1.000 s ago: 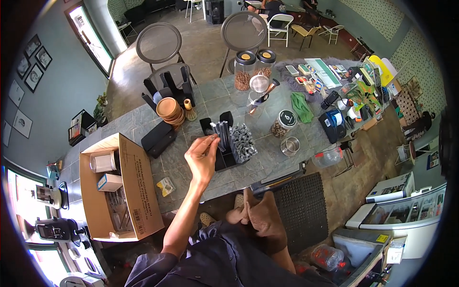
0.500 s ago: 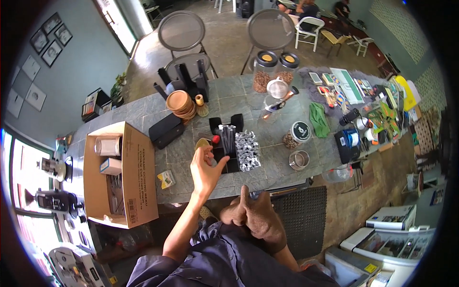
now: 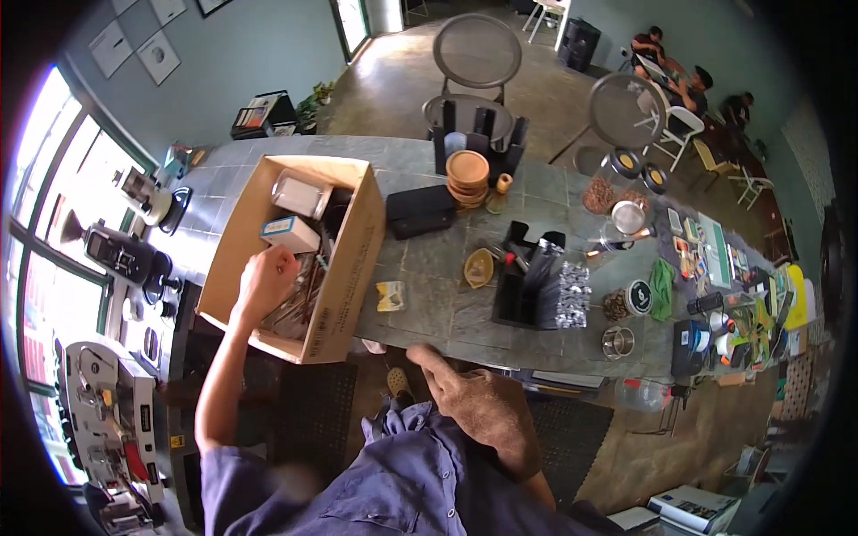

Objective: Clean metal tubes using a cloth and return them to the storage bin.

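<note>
My left hand [image 3: 268, 281] is over the open cardboard box [image 3: 350, 268], next to a small white and blue carton [image 3: 291, 234]. Its fingers are curled, and whatever they may hold is hidden. Inside the box are a clear container [image 3: 300, 195] and several thin utensils. A brown cloth [image 3: 483, 411] covers my right hand in front of the counter edge, hiding the fingers; the cloth is bunched around the hand. Beyond it on the counter stands a black organizer [image 3: 513, 304] with black sticks and silver-wrapped pieces. A yellowish oval dish [image 3: 479, 268] lies beside it.
On the grey tiled counter [image 3: 429, 313] are a black case [image 3: 420, 211], stacked wooden saucers [image 3: 467, 179], a small yellow packet [image 3: 390, 296] and a metal cup [image 3: 617, 342]. Jars of beans [image 3: 604, 186] stand farther right. Coffee grinders [image 3: 125, 255] line the window side. People sit in the background.
My left hand has moved left from the black organizer to the cardboard box. The view has turned left. My right hand is still wrapped in the brown cloth.
</note>
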Action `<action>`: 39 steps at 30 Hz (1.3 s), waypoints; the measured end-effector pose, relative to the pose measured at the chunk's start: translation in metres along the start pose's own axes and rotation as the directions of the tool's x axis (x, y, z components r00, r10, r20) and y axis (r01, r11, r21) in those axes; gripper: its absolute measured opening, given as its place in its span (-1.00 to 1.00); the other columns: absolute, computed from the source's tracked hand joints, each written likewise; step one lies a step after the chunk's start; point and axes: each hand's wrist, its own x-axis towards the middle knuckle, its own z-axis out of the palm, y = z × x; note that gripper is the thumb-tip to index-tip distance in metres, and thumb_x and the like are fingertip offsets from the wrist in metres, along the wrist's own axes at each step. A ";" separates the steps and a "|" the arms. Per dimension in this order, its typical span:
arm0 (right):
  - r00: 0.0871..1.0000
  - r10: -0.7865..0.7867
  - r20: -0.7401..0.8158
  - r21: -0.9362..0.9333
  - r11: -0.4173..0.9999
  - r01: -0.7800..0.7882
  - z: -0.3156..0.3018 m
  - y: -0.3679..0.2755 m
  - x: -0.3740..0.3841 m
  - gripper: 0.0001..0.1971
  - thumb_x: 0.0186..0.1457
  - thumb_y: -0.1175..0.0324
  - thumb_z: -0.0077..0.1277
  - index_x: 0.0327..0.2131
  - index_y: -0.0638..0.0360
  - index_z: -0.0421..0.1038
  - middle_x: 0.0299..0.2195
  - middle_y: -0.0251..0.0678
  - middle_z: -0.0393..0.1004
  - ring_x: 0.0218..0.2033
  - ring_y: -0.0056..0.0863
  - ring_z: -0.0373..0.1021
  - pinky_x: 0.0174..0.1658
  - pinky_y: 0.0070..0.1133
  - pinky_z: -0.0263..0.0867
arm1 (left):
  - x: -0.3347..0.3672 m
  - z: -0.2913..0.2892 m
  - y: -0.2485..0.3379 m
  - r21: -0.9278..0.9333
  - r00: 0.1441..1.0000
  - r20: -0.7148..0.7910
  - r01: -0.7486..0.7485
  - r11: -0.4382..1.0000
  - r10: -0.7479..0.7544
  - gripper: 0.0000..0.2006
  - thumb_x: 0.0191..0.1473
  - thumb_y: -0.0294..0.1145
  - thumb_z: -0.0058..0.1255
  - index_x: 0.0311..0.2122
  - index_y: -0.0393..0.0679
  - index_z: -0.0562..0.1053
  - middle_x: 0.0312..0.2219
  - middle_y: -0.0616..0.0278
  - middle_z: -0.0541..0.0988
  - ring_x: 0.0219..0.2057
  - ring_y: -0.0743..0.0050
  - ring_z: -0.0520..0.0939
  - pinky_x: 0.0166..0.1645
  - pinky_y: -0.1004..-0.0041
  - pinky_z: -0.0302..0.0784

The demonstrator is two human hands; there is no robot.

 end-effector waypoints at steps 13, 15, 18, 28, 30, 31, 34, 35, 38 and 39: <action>0.999 -0.037 -0.013 -0.058 0.998 0.036 0.068 -0.082 0.005 -0.60 0.15 -0.06 0.10 0.03 -0.29 0.61 0.30 -0.22 0.26 0.25 -0.43 0.37 0.17 0.00 0.41 | 0.037 0.093 -0.200 0.517 0.582 0.795 -0.498 0.696 -0.174 -0.76 -0.08 -0.27 0.28 -0.39 -0.24 0.70 -0.32 -0.06 0.75 -0.25 0.07 0.79 -0.14 0.16 0.71; 0.999 -0.030 -0.018 -0.061 0.998 0.029 0.055 -0.091 0.013 -0.58 0.16 -0.08 0.10 0.04 -0.29 0.62 0.34 -0.21 0.25 0.27 -0.42 0.37 0.20 0.02 0.41 | 0.055 0.081 -0.200 0.467 0.411 0.876 -0.594 0.654 -0.253 -0.78 -0.12 -0.28 0.32 -0.36 -0.19 0.71 -0.29 -0.08 0.74 -0.16 0.01 0.77 -0.10 0.12 0.70; 0.989 0.026 0.145 -0.028 0.999 -0.022 0.027 -0.103 0.027 -0.58 0.16 -0.08 0.11 0.02 -0.20 0.60 0.25 -0.23 0.28 0.18 -0.35 0.41 0.16 0.08 0.41 | 0.050 0.006 -0.132 0.551 0.641 0.741 -0.408 0.728 -0.201 -0.77 -0.14 -0.29 0.37 -0.36 -0.18 0.71 -0.31 -0.08 0.73 -0.14 -0.03 0.76 -0.10 0.10 0.68; 0.992 0.064 -0.109 -0.583 0.804 -0.116 0.114 -0.134 0.018 -0.54 0.21 -0.09 0.11 0.01 0.00 0.47 -0.03 -0.24 0.30 -0.07 -0.02 0.47 -0.01 0.17 0.42 | -0.070 -0.095 0.003 -0.578 0.862 0.420 0.012 0.816 0.284 -0.86 0.09 -0.45 0.40 -0.33 -0.28 0.67 -0.56 0.29 0.65 -0.51 0.71 0.61 -0.41 0.57 0.51; 0.976 0.032 -0.215 -0.707 0.685 -0.178 0.099 -0.140 0.018 -0.54 0.22 -0.09 0.11 0.01 0.01 0.45 -0.06 -0.24 0.29 -0.09 0.03 0.46 -0.04 0.16 0.42 | -0.095 -0.067 0.023 -0.736 0.863 0.395 0.090 0.671 0.316 -0.83 0.08 -0.44 0.42 -0.32 -0.32 0.65 -0.54 0.28 0.64 -0.51 0.71 0.61 -0.45 0.56 0.49; 0.970 0.104 -0.218 -0.554 0.805 -0.211 0.056 -0.146 0.031 -0.55 0.23 0.00 0.12 0.05 0.06 0.40 -0.15 -0.18 0.33 -0.22 -0.06 0.46 -0.16 -0.02 0.40 | -0.102 -0.057 0.031 -0.741 0.871 0.341 0.016 0.672 0.354 -0.83 0.08 -0.45 0.41 -0.32 -0.33 0.64 -0.52 0.26 0.64 -0.52 0.69 0.61 -0.46 0.55 0.50; 0.944 0.276 -0.182 -0.213 0.926 -0.311 -0.004 -0.152 0.051 -0.53 0.25 0.19 0.14 0.12 0.17 0.30 -0.32 -0.06 0.41 -0.49 -0.26 0.45 -0.41 -0.39 0.35 | -0.111 -0.025 0.053 -0.732 0.864 0.222 -0.159 0.662 0.453 -0.82 0.06 -0.48 0.41 -0.29 -0.35 0.64 -0.46 0.19 0.63 -0.51 0.55 0.65 -0.43 0.49 0.55; 0.934 0.318 -0.165 -0.059 0.942 -0.331 0.000 -0.151 0.051 -0.55 0.24 0.20 0.13 0.11 0.16 0.32 -0.35 -0.05 0.42 -0.49 -0.23 0.43 -0.43 -0.38 0.31 | -0.115 -0.019 0.055 -0.740 0.862 0.232 -0.144 0.657 0.450 -0.81 0.06 -0.48 0.41 -0.28 -0.35 0.64 -0.46 0.19 0.63 -0.50 0.54 0.65 -0.42 0.48 0.56; 0.849 0.451 -0.275 0.174 0.892 -0.417 0.008 -0.147 0.051 -0.68 0.20 0.27 0.13 -0.03 0.16 0.41 -0.45 -0.12 0.43 -0.50 -0.24 0.38 -0.47 -0.35 0.23 | -0.122 -0.015 0.062 -0.762 0.862 0.239 -0.119 0.636 0.447 -0.82 0.08 -0.47 0.39 -0.27 -0.36 0.65 -0.46 0.18 0.64 -0.49 0.54 0.65 -0.39 0.46 0.57; 0.847 0.454 -0.276 0.185 0.890 -0.417 0.010 -0.146 0.050 -0.69 0.18 0.29 0.13 -0.04 0.15 0.41 -0.45 -0.13 0.42 -0.50 -0.24 0.39 -0.47 -0.35 0.23 | -0.126 -0.011 0.058 -0.760 0.860 0.251 -0.110 0.641 0.445 -0.82 0.09 -0.46 0.38 -0.27 -0.36 0.65 -0.47 0.18 0.65 -0.49 0.54 0.64 -0.38 0.46 0.57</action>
